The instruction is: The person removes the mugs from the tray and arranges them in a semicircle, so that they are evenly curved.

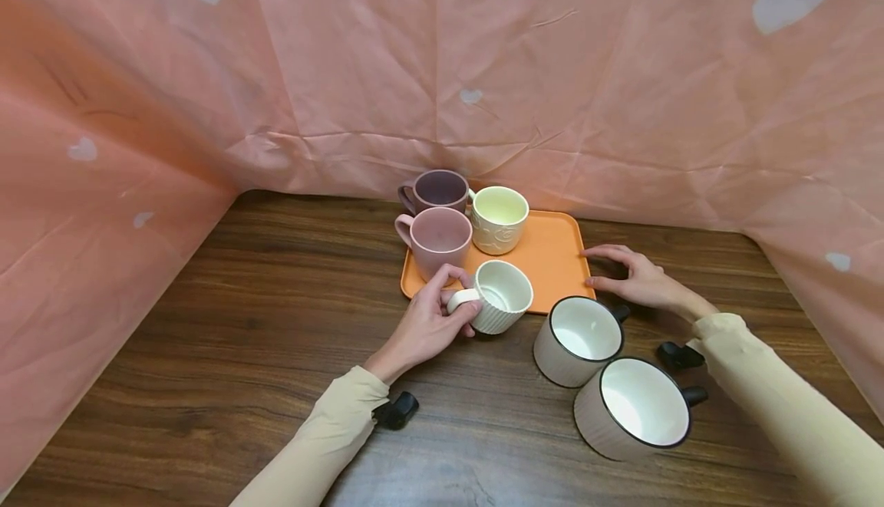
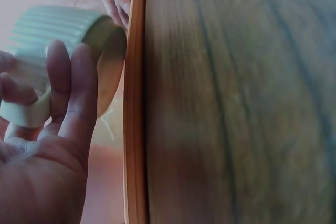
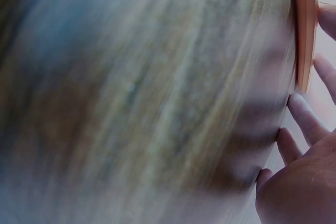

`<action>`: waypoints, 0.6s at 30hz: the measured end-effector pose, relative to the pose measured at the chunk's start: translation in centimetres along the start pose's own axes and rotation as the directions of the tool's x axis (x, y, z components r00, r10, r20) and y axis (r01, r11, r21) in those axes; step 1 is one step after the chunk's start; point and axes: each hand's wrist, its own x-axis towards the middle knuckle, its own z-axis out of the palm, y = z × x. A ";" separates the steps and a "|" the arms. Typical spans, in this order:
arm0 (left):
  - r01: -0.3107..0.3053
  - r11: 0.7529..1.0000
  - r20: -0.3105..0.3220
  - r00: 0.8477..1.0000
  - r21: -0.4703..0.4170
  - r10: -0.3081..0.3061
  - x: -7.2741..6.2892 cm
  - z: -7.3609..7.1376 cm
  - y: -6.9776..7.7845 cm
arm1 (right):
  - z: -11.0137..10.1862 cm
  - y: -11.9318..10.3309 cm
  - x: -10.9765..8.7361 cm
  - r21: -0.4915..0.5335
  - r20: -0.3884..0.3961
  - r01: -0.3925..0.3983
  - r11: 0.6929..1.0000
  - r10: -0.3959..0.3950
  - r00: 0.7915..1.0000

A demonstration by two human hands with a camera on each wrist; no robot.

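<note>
My left hand [image 1: 427, 324] holds a pale ribbed cup [image 1: 503, 309] by its loop handle, above the front edge of an orange tray [image 1: 555, 258]. The left wrist view shows the cup tilted, its base [image 2: 109, 69] near the tray edge. My right hand [image 1: 638, 281] touches the tray's right edge with relaxed, spread fingers; in the right wrist view several fingertips meet the wooden table. On the tray stand a pink mug [image 1: 440, 242], a dark mauve mug [image 1: 440, 187] behind it, and a cream embossed cup [image 1: 496, 232] with a yellow-green inside.
Two white mugs with black rims and handles stand in front of the tray at the right, a nearer mug [image 1: 631, 411] and a farther mug [image 1: 576, 346]. A pink cloth [image 1: 387, 70] with white hearts hangs behind and beside the wooden table [image 1: 228, 338].
</note>
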 end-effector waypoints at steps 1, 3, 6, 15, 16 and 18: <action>-0.002 1.000 0.014 1.000 -0.007 0.002 0.0 -0.1 0.0 | 0.0 0.0 0.0 0.001 0.001 -0.001 1.000 0.001 1.000; -0.004 1.000 0.039 0.999 -0.021 0.005 0.0 -0.2 0.0 | 0.0 0.1 0.0 0.001 0.002 -0.002 1.000 0.002 1.000; -0.011 0.999 0.068 0.998 -0.037 0.013 0.0 -0.5 0.0 | 0.0 0.1 0.0 0.004 0.002 -0.001 1.000 0.001 1.000; -0.013 0.998 0.191 0.981 -0.061 0.025 0.0 -1.3 -0.4 | 0.1 0.2 0.0 0.005 0.003 -0.005 1.000 0.005 1.000; -0.011 0.998 0.208 0.978 -0.068 0.025 0.0 -1.3 -0.5 | 0.1 0.1 0.0 0.005 0.004 -0.005 1.000 0.005 1.000; 0.000 0.996 0.248 0.969 -0.089 0.022 0.0 -1.4 -0.8 | 0.1 0.0 0.0 0.007 0.006 -0.008 1.000 0.008 1.000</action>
